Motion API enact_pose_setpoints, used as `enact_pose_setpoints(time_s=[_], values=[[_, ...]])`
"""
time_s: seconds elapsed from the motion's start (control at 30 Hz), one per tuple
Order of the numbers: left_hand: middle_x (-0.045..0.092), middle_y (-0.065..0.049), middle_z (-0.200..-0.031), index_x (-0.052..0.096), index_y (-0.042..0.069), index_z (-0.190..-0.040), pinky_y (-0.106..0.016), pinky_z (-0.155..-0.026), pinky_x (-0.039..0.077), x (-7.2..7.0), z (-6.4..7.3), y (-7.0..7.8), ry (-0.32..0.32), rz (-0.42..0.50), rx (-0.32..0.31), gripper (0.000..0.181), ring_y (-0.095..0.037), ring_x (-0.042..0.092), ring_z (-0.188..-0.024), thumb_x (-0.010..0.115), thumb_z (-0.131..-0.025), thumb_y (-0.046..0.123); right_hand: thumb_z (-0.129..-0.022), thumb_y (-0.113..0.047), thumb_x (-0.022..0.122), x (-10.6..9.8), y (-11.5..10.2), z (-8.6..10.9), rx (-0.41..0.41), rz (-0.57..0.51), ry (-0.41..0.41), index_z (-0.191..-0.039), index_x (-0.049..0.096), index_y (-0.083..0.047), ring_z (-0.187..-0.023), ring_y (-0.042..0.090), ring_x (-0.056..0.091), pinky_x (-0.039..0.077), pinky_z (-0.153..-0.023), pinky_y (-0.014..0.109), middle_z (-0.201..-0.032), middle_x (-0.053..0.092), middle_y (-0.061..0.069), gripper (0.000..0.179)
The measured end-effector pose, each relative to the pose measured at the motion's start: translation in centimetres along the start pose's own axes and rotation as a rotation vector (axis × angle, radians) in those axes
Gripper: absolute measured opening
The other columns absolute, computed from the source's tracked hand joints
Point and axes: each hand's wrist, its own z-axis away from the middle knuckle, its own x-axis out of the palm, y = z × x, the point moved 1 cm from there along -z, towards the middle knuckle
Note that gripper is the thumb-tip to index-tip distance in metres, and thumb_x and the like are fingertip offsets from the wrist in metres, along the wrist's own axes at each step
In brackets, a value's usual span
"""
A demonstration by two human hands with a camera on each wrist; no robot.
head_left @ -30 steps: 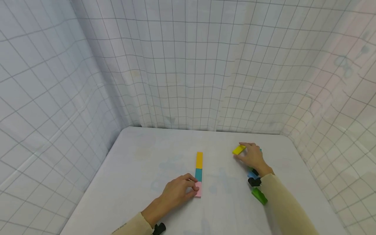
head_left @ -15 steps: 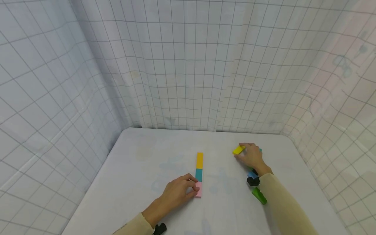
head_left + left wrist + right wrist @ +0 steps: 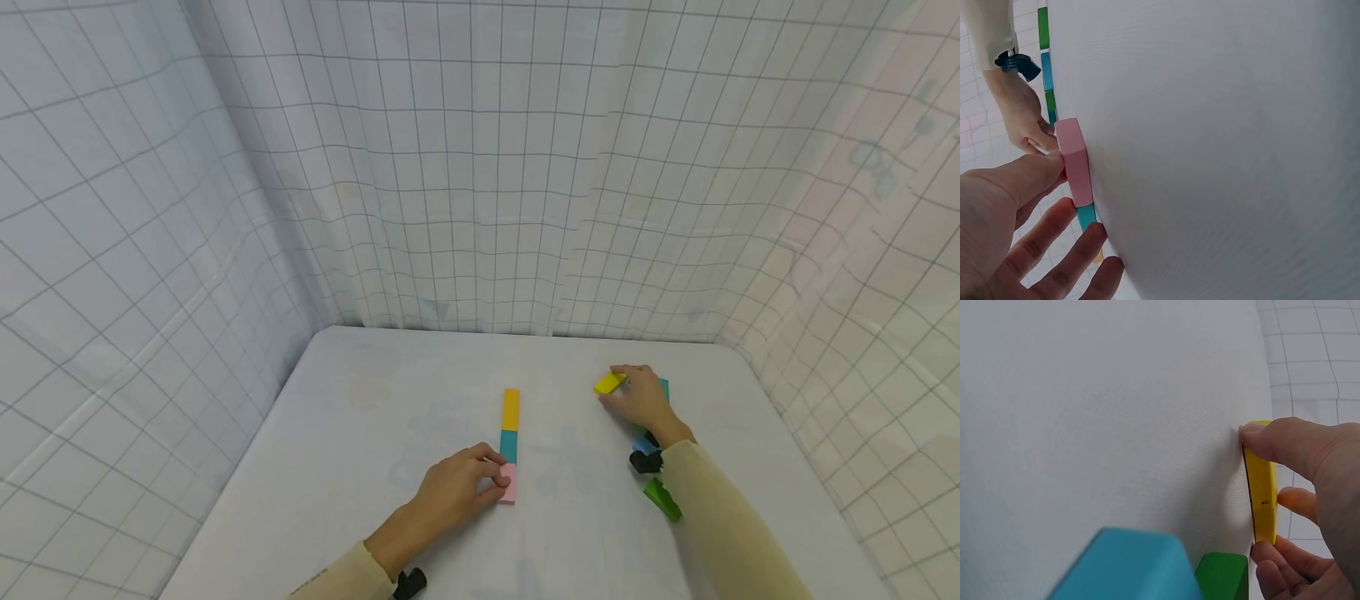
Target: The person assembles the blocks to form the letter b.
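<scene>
My left hand point(image 3: 453, 492) pinches a pink block point(image 3: 1075, 165), which lies flat at the near end of a straight row on the table. A teal block point(image 3: 508, 447) follows it end to end, then an orange one point(image 3: 511, 409) at the far end. Off to the right, my right hand point(image 3: 642, 400) grips a yellow block point(image 3: 1261, 487) by its two ends, thumb on one and fingertips on the other. That block lies at a slant, right at the white surface. Part of the pink block is covered by left fingers in the head view.
Under and beside the right forearm lie a green block point(image 3: 662, 500) and a blue block point(image 3: 643, 446). Beyond the right hand shows part of another teal block point(image 3: 664, 388). Gridded white cloth point(image 3: 480, 167) hangs behind the table and along both sides.
Both hands stay almost still, still holding the pink and yellow blocks. A little more of the teal block beyond the right hand shows.
</scene>
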Motion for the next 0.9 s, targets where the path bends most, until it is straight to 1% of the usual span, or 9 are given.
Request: enact_pose_setpoints(time_s=[0.1, 0.17, 0.33, 0.37, 0.47, 0.53, 0.73, 0.9], values=[[0.081, 0.006, -0.133, 0.093, 0.027, -0.109, -0.035, -0.085, 0.069, 0.01, 0.04, 0.02, -0.003, -0.001, -0.004, 0.008, -0.02, 0.082, -0.117, 0.093, -0.101, 0.024, -0.104, -0.024, 0.085, -0.01, -0.06, 0.04, -0.006, -0.025, 0.005, -0.158, 0.065, 0.007, -0.143, 0.059, 0.061, 0.056, -0.118, 0.071, -0.158, 0.059, 0.042, 0.065], [0.081, 0.006, -0.133, 0.093, 0.027, -0.109, -0.035, -0.086, 0.069, 0.02, 0.06, 0.06, -0.005, -0.002, -0.007, 0.008, -0.02, 0.082, -0.117, 0.093, -0.102, 0.023, -0.102, -0.026, 0.087, -0.1, -0.07, 0.09, -0.004, -0.029, 0.017, -0.156, 0.067, 0.006, -0.141, 0.058, 0.061, 0.056, -0.117, 0.072, -0.155, 0.061, 0.041, 0.066], [0.081, 0.006, -0.133, 0.093, 0.026, -0.109, -0.037, -0.087, 0.069, 0.0, 0.09, 0.18, -0.007, -0.002, -0.01, 0.008, -0.021, 0.082, -0.118, 0.093, -0.102, 0.023, -0.102, -0.027, 0.088, -0.18, -0.05, 0.09, 0.011, -0.032, 0.009, -0.157, 0.067, 0.006, -0.145, 0.059, 0.059, 0.053, -0.122, 0.073, -0.157, 0.059, 0.042, 0.067], [0.081, 0.006, -0.133, 0.093, 0.026, -0.109, -0.037, -0.087, 0.069, -0.01, 0.07, 0.18, -0.006, -0.001, -0.009, 0.008, -0.021, 0.082, -0.118, 0.093, -0.102, 0.023, -0.104, -0.026, 0.086, -0.18, -0.05, 0.1, 0.009, -0.034, -0.002, -0.158, 0.065, 0.007, -0.147, 0.061, 0.058, 0.052, -0.124, 0.073, -0.158, 0.058, 0.043, 0.067], [0.08, 0.006, -0.133, 0.093, 0.026, -0.109, -0.036, -0.087, 0.069, 0.05, 0.06, 0.12, -0.006, 0.0, -0.01, 0.008, -0.021, 0.082, -0.118, 0.093, -0.102, 0.023, -0.104, -0.024, 0.087, -0.11, -0.17, 0.05, 0.014, -0.026, -0.002, -0.159, 0.064, 0.007, -0.147, 0.059, 0.059, 0.053, -0.123, 0.071, -0.158, 0.059, 0.042, 0.067], [0.08, 0.006, -0.133, 0.093, 0.026, -0.109, -0.036, -0.087, 0.069, 0.1, 0.06, 0.04, -0.004, -0.001, -0.008, 0.008, -0.021, 0.082, -0.118, 0.093, -0.102, 0.023, -0.104, -0.024, 0.088, -0.1, -0.25, 0.06, 0.012, -0.029, 0.004, -0.158, 0.065, 0.008, -0.144, 0.057, 0.06, 0.055, -0.121, 0.069, -0.157, 0.06, 0.041, 0.067], [0.08, 0.006, -0.133, 0.094, 0.026, -0.109, -0.036, -0.087, 0.07, 0.08, 0.09, -0.03, -0.003, -0.004, -0.007, 0.008, -0.021, 0.082, -0.118, 0.093, -0.102, 0.023, -0.102, -0.025, 0.09, 0.05, -0.41, 0.01, 0.009, -0.031, 0.023, -0.155, 0.068, 0.008, -0.126, 0.047, 0.068, 0.061, -0.11, 0.062, -0.15, 0.066, 0.037, 0.066], [0.081, 0.005, -0.134, 0.094, 0.025, -0.11, -0.037, -0.088, 0.07, 0.03, 0.06, -0.07, -0.007, 0.005, -0.002, 0.008, -0.021, 0.082, -0.119, 0.093, -0.102, 0.022, -0.102, -0.026, 0.09, 0.36, -0.51, -0.2, 0.015, -0.029, 0.03, -0.156, 0.068, 0.006, -0.122, 0.042, 0.069, 0.062, -0.108, 0.059, -0.15, 0.068, 0.035, 0.066]])
